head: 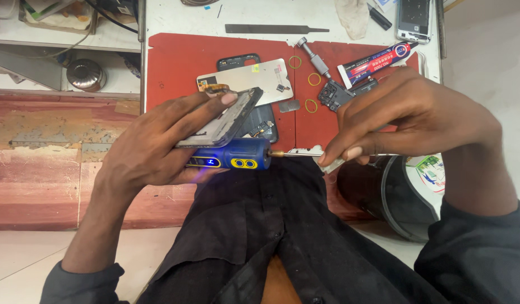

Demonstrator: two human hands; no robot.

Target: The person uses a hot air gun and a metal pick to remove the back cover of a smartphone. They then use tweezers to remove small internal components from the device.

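The left hand (158, 143) is closed around two things at once: a blue electric screwdriver (232, 157) lies across the palm and lower fingers, and an opened phone frame (226, 119) is pinned above it by the thumb and forefinger, tilted up toward the right. The screwdriver's brass tip (278, 153) sticks out to the right of this hand and meets a small white metal part (307, 152). That part is pinched between the fingertips of the right hand (406, 112), which is closed on it, knuckles up, just right of the tip.

Beyond the left hand, on the red mat (175, 62), a silver phone back panel (246, 79) lies flat, with a dark phone cover (237, 59) partly under it. Between the two hands, further off, sit three yellow rubber rings (314, 79) and a small black camera module (333, 94). A metal screw tool (313, 56) and a long flat file (274, 28) lie beyond those. Just past the right hand's knuckles is a tube of glue (378, 61), and well beyond it a white phone (414, 19) and a crumpled cloth (352, 17).

Below the right hand stands a black bin (400, 194) with a clear plastic liner; what is in it cannot be made out.
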